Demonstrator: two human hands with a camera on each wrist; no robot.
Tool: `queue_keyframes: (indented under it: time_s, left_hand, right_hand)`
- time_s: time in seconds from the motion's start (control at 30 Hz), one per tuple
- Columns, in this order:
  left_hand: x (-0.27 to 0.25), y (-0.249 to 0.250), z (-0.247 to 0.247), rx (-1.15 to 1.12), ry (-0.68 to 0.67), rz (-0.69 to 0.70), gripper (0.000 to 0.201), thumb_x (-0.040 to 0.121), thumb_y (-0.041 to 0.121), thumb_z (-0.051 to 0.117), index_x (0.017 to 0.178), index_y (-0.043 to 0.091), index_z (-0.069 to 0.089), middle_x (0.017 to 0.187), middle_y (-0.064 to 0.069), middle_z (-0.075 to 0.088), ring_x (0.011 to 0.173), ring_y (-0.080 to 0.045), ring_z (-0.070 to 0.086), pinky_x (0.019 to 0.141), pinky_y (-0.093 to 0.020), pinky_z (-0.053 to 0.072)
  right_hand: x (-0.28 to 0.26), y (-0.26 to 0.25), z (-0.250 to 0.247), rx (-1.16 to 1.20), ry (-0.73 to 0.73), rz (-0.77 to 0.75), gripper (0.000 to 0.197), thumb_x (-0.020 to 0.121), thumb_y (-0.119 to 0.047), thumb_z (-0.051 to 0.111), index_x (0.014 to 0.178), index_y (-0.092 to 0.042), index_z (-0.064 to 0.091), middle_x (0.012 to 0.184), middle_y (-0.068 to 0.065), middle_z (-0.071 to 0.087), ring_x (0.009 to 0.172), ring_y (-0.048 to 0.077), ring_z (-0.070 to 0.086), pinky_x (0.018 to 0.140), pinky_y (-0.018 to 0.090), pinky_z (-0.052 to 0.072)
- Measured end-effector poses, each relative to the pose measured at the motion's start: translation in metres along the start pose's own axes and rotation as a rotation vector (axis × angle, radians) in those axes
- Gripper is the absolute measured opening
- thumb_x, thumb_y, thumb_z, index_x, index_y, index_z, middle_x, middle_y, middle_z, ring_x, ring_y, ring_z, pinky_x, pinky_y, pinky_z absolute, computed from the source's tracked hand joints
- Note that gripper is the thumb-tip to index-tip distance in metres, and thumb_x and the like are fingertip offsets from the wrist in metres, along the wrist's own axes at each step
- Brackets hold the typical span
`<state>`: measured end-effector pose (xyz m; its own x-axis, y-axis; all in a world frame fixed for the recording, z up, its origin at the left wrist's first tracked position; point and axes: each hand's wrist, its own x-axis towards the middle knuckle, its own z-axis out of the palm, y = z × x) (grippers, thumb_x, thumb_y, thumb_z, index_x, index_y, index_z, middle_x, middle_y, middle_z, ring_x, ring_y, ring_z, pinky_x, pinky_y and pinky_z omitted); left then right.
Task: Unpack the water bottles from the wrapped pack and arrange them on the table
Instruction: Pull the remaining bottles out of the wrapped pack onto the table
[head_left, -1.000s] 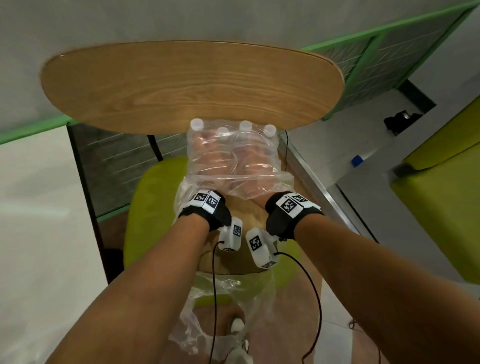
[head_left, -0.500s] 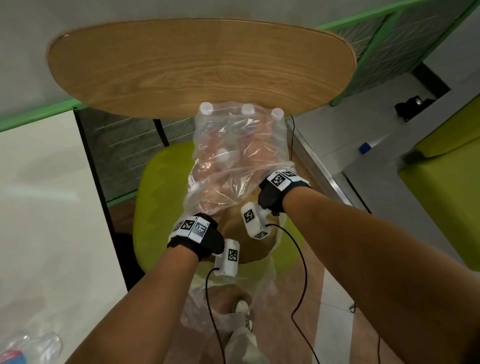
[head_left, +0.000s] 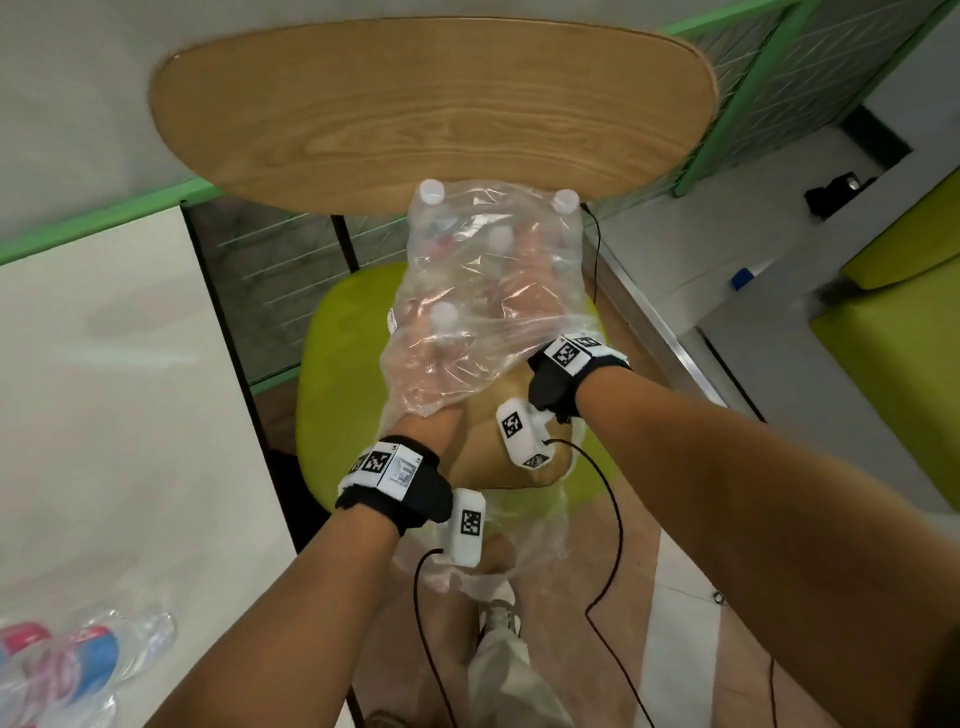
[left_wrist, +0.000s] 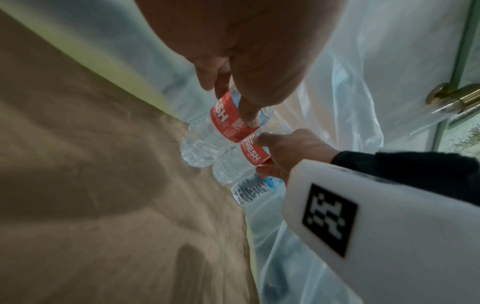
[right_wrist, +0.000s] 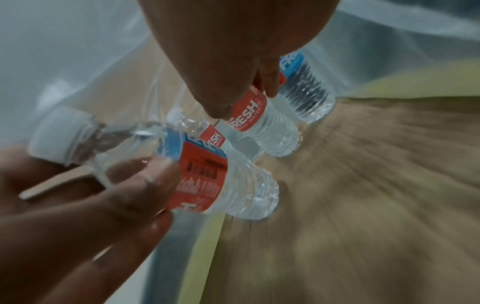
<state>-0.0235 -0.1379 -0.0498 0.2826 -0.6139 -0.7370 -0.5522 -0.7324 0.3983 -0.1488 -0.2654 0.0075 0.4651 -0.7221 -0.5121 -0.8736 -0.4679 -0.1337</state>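
The pack of water bottles (head_left: 488, 291) in loose clear wrap is over a tan seat (head_left: 498, 462), white caps up. Both hands reach into the wrap from its near, open side. In the left wrist view my left hand (left_wrist: 233, 109) pinches a red-labelled bottle (left_wrist: 223, 121), and beside it the right hand's fingers hold a second bottle (left_wrist: 249, 152). The right wrist view has my right hand (right_wrist: 244, 98) curled round a red-labelled bottle (right_wrist: 262, 121), with the left hand's fingers (right_wrist: 145, 181) gripping a tilted bottle (right_wrist: 207, 174). The bottle bases are close to the seat.
An oval wooden table top (head_left: 431, 104) lies just beyond the pack. The green chair (head_left: 337, 389) carries the tan seat. A white surface (head_left: 104, 389) on the left holds more wrapped bottles (head_left: 62, 660). Torn wrap (head_left: 524, 540) hangs below my wrists. A green sofa (head_left: 893, 364) stands on the right.
The two wrists were level at the pack's near edge. Now the left wrist sits lower and nearer me, the right one further up, and the wrap is stretched taller and tilted.
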Motion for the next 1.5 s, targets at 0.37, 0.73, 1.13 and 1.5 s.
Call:
queue_keyframes:
  time_s: [0.37, 0.73, 1.13, 1.5]
  left_hand:
    - [-0.04, -0.023, 0.036, -0.091, 0.443, 0.452, 0.032, 0.101, 0.025, 0.05, 0.128, 0.007, 0.055, 0.083, -0.005, 0.065, 0.074, -0.027, 0.062, 0.066, -0.027, 0.043]
    - [-0.132, -0.148, 0.044, -0.335, 0.59, 0.667, 0.055, 0.091, 0.022, 0.067, 0.141, 0.02, 0.045, 0.13, 0.0, 0.052, 0.119, -0.014, 0.054, 0.099, -0.025, 0.045]
    - [-0.233, -0.37, 0.051, -0.589, 0.98, 0.325, 0.057, 0.09, 0.033, 0.07, 0.14, 0.026, 0.043, 0.135, 0.003, 0.049, 0.126, -0.019, 0.052, 0.097, -0.046, 0.051]
    - [-0.242, -0.417, 0.038, -0.65, 1.096, 0.189, 0.053, 0.091, 0.03, 0.067, 0.138, 0.021, 0.045, 0.128, -0.003, 0.049, 0.112, -0.017, 0.056, 0.091, -0.04, 0.055]
  right_hand:
    - [-0.082, -0.023, 0.072, 0.263, -0.19, 0.225, 0.057, 0.092, -0.012, 0.06, 0.147, -0.015, 0.042, 0.139, 0.007, 0.052, 0.114, 0.024, 0.057, 0.086, 0.026, 0.046]
    - [-0.138, -0.113, 0.13, 0.629, 0.709, 0.311, 0.052, 0.083, -0.03, 0.064, 0.121, 0.002, 0.05, 0.125, 0.017, 0.048, 0.102, 0.024, 0.048, 0.095, 0.025, 0.036]
    - [-0.192, -0.305, 0.217, 0.826, 0.492, -0.172, 0.044, 0.081, -0.03, 0.072, 0.117, -0.02, 0.049, 0.112, -0.001, 0.049, 0.094, 0.012, 0.055, 0.081, 0.026, 0.05]
    - [-0.209, -0.383, 0.253, 0.725, 0.457, -0.438, 0.059, 0.079, -0.03, 0.074, 0.129, -0.017, 0.045, 0.122, 0.002, 0.045, 0.102, 0.017, 0.055, 0.083, 0.026, 0.049]
